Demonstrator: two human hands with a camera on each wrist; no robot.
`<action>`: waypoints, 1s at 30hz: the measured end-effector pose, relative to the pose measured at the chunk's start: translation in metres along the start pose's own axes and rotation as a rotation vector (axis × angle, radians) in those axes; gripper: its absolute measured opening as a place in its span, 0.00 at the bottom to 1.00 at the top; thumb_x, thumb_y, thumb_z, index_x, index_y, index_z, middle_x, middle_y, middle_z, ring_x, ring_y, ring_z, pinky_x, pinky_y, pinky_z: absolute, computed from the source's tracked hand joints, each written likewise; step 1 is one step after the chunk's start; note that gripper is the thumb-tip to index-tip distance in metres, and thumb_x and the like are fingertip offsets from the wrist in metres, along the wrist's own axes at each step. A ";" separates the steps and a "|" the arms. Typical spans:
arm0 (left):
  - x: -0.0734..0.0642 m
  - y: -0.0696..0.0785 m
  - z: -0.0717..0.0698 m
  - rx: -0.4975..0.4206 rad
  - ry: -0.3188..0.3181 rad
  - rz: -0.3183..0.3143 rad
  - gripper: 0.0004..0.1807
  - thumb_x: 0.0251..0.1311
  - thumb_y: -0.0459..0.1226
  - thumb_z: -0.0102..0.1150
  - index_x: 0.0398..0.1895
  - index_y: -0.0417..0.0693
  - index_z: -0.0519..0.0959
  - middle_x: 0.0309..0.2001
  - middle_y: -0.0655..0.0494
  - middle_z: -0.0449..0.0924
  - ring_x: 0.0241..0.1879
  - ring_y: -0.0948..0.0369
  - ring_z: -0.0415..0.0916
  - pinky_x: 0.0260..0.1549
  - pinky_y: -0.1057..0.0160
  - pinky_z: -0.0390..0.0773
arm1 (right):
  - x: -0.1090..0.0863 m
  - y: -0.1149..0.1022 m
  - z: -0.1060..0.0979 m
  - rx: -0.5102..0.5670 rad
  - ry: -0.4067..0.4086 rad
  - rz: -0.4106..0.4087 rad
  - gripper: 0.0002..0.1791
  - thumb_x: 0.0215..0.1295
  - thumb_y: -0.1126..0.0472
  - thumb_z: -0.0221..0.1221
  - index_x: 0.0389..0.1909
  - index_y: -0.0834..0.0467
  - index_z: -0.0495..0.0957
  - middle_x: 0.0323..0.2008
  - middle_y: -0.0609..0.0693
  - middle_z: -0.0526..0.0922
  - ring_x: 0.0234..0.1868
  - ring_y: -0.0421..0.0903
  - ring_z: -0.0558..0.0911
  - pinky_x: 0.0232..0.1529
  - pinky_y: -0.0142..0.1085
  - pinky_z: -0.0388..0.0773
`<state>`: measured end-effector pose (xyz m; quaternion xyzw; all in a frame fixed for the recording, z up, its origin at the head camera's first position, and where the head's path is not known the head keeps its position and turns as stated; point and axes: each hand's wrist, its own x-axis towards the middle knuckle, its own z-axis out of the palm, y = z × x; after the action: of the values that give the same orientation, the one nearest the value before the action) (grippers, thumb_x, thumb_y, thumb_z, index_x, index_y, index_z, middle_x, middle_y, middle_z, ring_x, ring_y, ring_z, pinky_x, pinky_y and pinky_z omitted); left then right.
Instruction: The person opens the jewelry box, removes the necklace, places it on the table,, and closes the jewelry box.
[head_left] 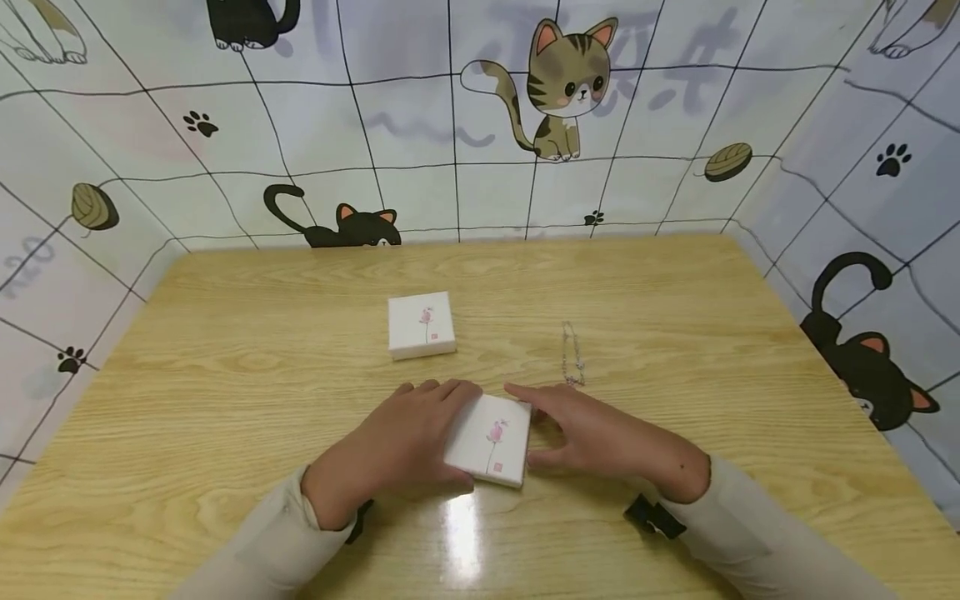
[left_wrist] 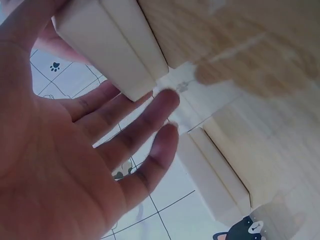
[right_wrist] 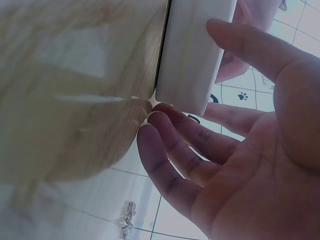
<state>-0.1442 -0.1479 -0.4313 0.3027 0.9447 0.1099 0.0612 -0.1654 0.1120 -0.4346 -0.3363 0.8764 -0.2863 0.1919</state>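
A square white lidded box (head_left: 489, 442), printed with a pink flower, lies on the table between both hands. My left hand (head_left: 408, 433) holds its left side, the thumb along the near edge and the fingers toward the far edge. The left wrist view shows the box's side (left_wrist: 115, 47) and lid seam near the fingers. My right hand (head_left: 600, 433) is at the right side, its thumb at the box wall (right_wrist: 190, 55) and its index fingertip by the far right corner. The other right fingers are loosely bent beside the box. The lid is on, so the inside is hidden.
A second white box (head_left: 422, 325) with the same flower print sits farther back, left of centre. Beyond my right hand lies a thin silvery chain bracelet (head_left: 573, 354). The wooden table (head_left: 225, 333) is bordered by a cat-patterned cloth (head_left: 420, 125) at the back and sides.
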 end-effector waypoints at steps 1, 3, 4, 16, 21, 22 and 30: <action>0.000 0.000 0.000 -0.001 -0.007 0.006 0.55 0.38 0.63 0.76 0.71 0.55 0.64 0.65 0.57 0.73 0.55 0.56 0.75 0.54 0.48 0.75 | 0.000 0.000 0.000 0.013 -0.009 -0.005 0.47 0.60 0.56 0.71 0.77 0.58 0.57 0.61 0.49 0.77 0.58 0.45 0.76 0.60 0.45 0.74; -0.001 0.000 0.000 -0.009 -0.016 0.014 0.56 0.39 0.63 0.76 0.73 0.55 0.63 0.61 0.56 0.74 0.51 0.58 0.76 0.52 0.51 0.75 | -0.001 0.000 0.000 0.036 -0.018 -0.004 0.47 0.60 0.57 0.71 0.76 0.59 0.57 0.58 0.49 0.78 0.55 0.45 0.77 0.57 0.42 0.76; -0.001 -0.001 0.000 -0.017 -0.019 0.017 0.57 0.40 0.62 0.76 0.74 0.55 0.62 0.60 0.55 0.74 0.49 0.59 0.76 0.51 0.53 0.76 | -0.001 0.000 0.000 0.045 -0.021 -0.003 0.47 0.60 0.57 0.71 0.77 0.59 0.57 0.56 0.49 0.78 0.53 0.45 0.77 0.54 0.40 0.77; 0.001 -0.003 -0.010 -0.071 0.125 0.020 0.58 0.39 0.58 0.80 0.74 0.48 0.62 0.61 0.45 0.68 0.44 0.53 0.77 0.46 0.56 0.80 | 0.001 0.004 -0.004 0.193 0.038 0.050 0.55 0.56 0.52 0.73 0.79 0.51 0.51 0.69 0.49 0.69 0.54 0.47 0.79 0.52 0.41 0.80; 0.003 -0.003 -0.010 -0.083 0.165 0.029 0.57 0.39 0.58 0.80 0.72 0.47 0.64 0.60 0.46 0.69 0.44 0.54 0.77 0.47 0.57 0.80 | 0.000 0.007 -0.007 0.225 0.022 0.073 0.59 0.53 0.48 0.75 0.80 0.49 0.49 0.72 0.50 0.67 0.56 0.49 0.79 0.53 0.43 0.79; 0.003 -0.003 -0.010 -0.087 0.171 0.029 0.56 0.38 0.58 0.80 0.71 0.47 0.64 0.60 0.47 0.69 0.44 0.54 0.77 0.46 0.57 0.79 | -0.001 0.007 -0.008 0.224 0.019 0.076 0.59 0.53 0.48 0.75 0.80 0.49 0.49 0.72 0.50 0.67 0.57 0.49 0.79 0.53 0.43 0.78; 0.006 -0.001 -0.011 -0.038 0.221 0.019 0.55 0.36 0.64 0.77 0.68 0.52 0.66 0.60 0.50 0.75 0.53 0.56 0.76 0.56 0.50 0.73 | 0.002 0.008 -0.007 0.250 0.031 0.055 0.57 0.50 0.54 0.77 0.76 0.53 0.51 0.68 0.54 0.70 0.53 0.49 0.79 0.48 0.40 0.80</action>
<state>-0.1516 -0.1471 -0.4210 0.2963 0.9407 0.1608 -0.0386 -0.1747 0.1182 -0.4349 -0.2810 0.8457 -0.3931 0.2264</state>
